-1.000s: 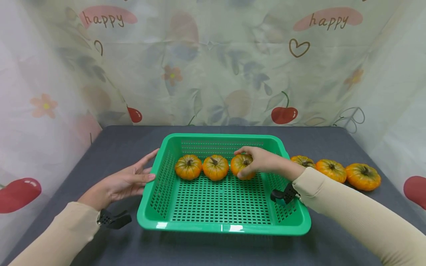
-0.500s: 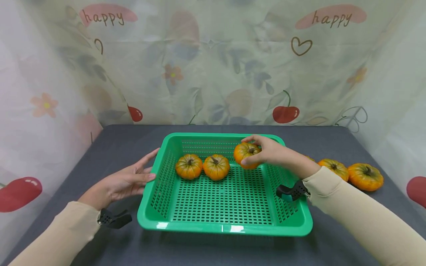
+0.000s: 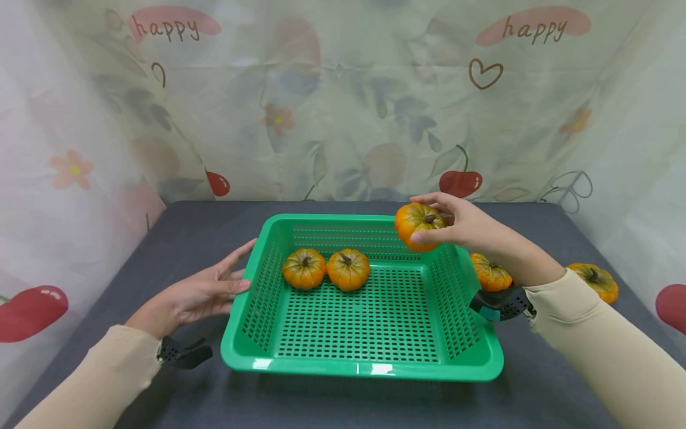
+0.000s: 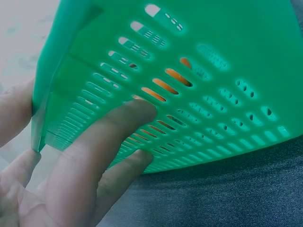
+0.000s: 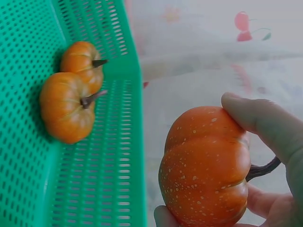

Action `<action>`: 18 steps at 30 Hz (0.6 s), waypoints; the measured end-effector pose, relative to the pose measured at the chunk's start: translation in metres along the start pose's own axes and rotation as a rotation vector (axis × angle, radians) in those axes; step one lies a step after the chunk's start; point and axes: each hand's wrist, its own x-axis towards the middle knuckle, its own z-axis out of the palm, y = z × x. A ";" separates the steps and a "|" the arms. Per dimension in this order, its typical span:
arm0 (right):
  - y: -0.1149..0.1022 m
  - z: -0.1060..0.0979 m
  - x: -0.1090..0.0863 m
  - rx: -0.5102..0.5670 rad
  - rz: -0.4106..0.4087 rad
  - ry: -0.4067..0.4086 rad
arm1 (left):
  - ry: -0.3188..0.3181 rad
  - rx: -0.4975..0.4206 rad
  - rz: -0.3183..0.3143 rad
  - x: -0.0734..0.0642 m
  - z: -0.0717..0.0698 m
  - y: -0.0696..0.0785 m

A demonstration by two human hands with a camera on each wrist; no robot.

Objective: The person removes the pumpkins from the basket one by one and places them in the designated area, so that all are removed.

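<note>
In the head view my right hand (image 3: pixel 474 229) holds a small orange pumpkin (image 3: pixel 414 221) above the far right corner of the green plastic basket (image 3: pixel 359 369). Thumb and fingers grip its sides, and the stem points toward the palm in the right wrist view. My left hand (image 3: pixel 206 295) holds the basket's left rim. The left wrist view shows fingertips (image 4: pixel 142 111) against the slotted outer wall. Two pumpkins, a left one (image 3: pixel 303 269) and a right one (image 3: pixel 348 270), sit side by side inside the basket, toward its back.
On the dark tabletop (image 3: pixel 214 226), right of the basket, lie more pumpkins: one beside the basket wall (image 3: pixel 489 274) and another farther right (image 3: pixel 596 283). My right wrist covers the space between them. Patterned curtains (image 3: pixel 343 119) enclose the back and sides.
My right hand has lifted the third pumpkin from the row in the basket and carried it up, back and to the right. The left hand stays on the basket.
</note>
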 end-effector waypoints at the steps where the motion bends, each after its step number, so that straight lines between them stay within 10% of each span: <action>1: -0.001 -0.002 -0.003 -0.003 0.004 0.007 | -0.001 -0.002 0.001 0.000 0.000 0.000; 18: -0.006 -0.030 -0.044 -0.047 0.045 0.166 | 0.000 -0.008 0.004 -0.001 0.000 0.000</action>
